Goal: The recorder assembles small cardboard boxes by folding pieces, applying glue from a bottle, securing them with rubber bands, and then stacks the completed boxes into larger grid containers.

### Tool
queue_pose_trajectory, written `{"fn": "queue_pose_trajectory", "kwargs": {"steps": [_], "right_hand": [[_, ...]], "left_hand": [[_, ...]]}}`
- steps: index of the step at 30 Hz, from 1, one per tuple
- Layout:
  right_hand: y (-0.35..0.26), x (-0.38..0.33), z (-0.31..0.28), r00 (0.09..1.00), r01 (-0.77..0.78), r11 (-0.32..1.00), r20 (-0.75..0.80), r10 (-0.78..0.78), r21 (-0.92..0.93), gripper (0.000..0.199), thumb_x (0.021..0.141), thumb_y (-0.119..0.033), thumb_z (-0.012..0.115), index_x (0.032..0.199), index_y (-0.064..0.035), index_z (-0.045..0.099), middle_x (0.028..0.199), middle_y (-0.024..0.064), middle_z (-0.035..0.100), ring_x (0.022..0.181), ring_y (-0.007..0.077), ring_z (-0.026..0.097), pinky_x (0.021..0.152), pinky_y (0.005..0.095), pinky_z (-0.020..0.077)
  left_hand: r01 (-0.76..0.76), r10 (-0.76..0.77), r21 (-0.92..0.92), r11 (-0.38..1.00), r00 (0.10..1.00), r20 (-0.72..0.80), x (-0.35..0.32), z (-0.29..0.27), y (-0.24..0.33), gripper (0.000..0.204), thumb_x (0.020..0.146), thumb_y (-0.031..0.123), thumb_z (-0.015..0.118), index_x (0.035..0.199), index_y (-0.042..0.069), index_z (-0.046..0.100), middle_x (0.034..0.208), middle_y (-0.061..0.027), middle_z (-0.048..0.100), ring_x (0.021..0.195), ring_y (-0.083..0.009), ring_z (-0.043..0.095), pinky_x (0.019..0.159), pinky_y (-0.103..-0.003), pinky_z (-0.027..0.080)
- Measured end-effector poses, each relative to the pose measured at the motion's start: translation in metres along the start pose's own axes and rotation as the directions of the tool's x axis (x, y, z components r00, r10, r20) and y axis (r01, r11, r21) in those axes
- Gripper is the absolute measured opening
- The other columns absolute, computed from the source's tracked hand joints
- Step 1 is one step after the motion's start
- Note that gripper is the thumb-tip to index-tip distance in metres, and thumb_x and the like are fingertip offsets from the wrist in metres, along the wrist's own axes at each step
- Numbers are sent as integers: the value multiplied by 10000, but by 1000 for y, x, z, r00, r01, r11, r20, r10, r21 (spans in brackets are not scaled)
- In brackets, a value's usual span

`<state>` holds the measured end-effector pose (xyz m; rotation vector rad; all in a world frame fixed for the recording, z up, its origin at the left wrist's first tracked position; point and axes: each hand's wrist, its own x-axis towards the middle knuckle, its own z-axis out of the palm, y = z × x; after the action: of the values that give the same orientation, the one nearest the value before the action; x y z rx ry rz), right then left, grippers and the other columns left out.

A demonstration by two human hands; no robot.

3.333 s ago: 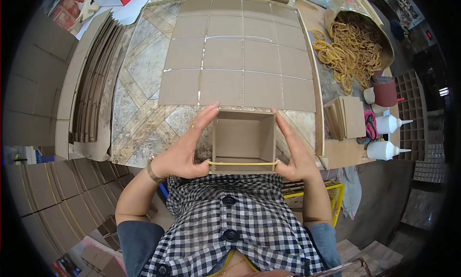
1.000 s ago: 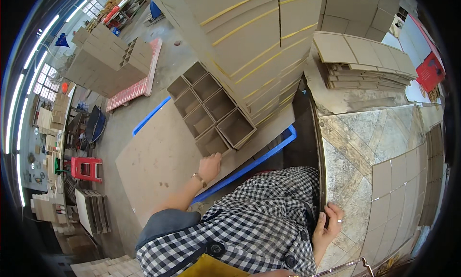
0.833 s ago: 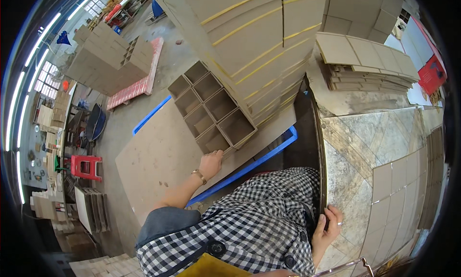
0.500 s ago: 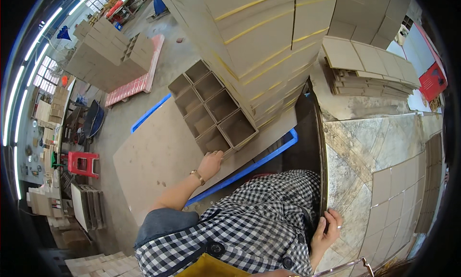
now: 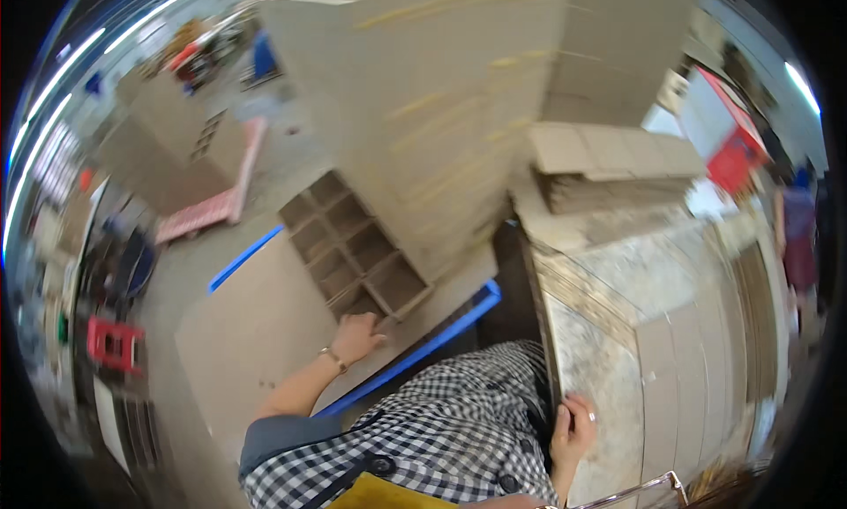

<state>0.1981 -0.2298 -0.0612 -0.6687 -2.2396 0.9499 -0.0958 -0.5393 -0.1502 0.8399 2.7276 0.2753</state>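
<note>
The worn, stained worktop [image 5: 600, 368] bears flat cardboard pieces [image 5: 688, 377] set side by side and, at its far end, a cardboard stack [image 5: 618, 152]. Left of it, a cardboard sheet [image 5: 243, 333] over a blue pallet [image 5: 410, 355] carries small open boxes [image 5: 348, 235] beside a tall stack of boxes [image 5: 441, 112]. On the grey floor [image 5: 172, 280] stand a red stool [image 5: 115, 344] and a loaded pink pallet [image 5: 207, 213].

You are keeping two hands in view, your left hand [image 5: 356, 338] and your right hand [image 5: 573, 428]; eight open boxes [image 5: 371, 247] are standing in two columns of four; you are wearing one wristband [image 5: 333, 361], one ring [image 5: 592, 416] and one checked garment [image 5: 441, 412]; two dark buttons [image 5: 381, 465] are showing on it; farther off, one red stool [image 5: 116, 328] and one pink pallet [image 5: 198, 218] are resting on the floor [image 5: 273, 187].
</note>
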Motion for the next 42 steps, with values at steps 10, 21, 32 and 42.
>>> {"fn": "queue_pose_trajectory", "kwargs": {"steps": [10, 21, 32, 42], "right_hand": [[-30, -37, -114, 956, -174, 971, -267, 125, -166, 176, 757, 1, 628, 932, -13, 632, 970, 155, 651, 907, 302, 631, 779, 346, 490], [-27, -166, -153, 651, -593, 774, -697, 300, -221, 202, 776, -28, 617, 976, -3, 615, 912, 156, 625, 849, 307, 600, 747, 362, 471], [24, -112, -141, 882, -443, 833, -331, 337, -333, 254, 731, -51, 669, 980, -46, 618, 679, 85, 495, 565, 218, 495, 500, 333, 381], [37, -130, -143, 860, -489, 839, -293, 417, -239, 171, 726, -60, 672, 889, -45, 624, 658, 84, 515, 559, 247, 502, 501, 344, 394]], "left_hand": [[-898, 747, -185, 399, 435, -502, 61, -89, 228, 451, 748, -17, 659, 1184, 26, 551, 1079, -168, 611, 967, -351, 575, 822, -442, 467], [-967, 920, -230, 110, 187, -345, 103, -53, 349, 326, 768, 104, 678, 1081, 35, 613, 1153, -160, 574, 1116, -347, 514, 944, -438, 417], [-905, 910, -297, 303, 368, -191, 104, -38, 354, 397, 785, 144, 672, 1138, -2, 567, 1210, -175, 523, 1208, -366, 434, 1024, -461, 356], [-894, 913, -218, 391, 407, -33, 107, -40, 362, 349, 801, 144, 647, 1102, -5, 551, 1196, -195, 484, 1176, -397, 433, 989, -486, 381]]}}
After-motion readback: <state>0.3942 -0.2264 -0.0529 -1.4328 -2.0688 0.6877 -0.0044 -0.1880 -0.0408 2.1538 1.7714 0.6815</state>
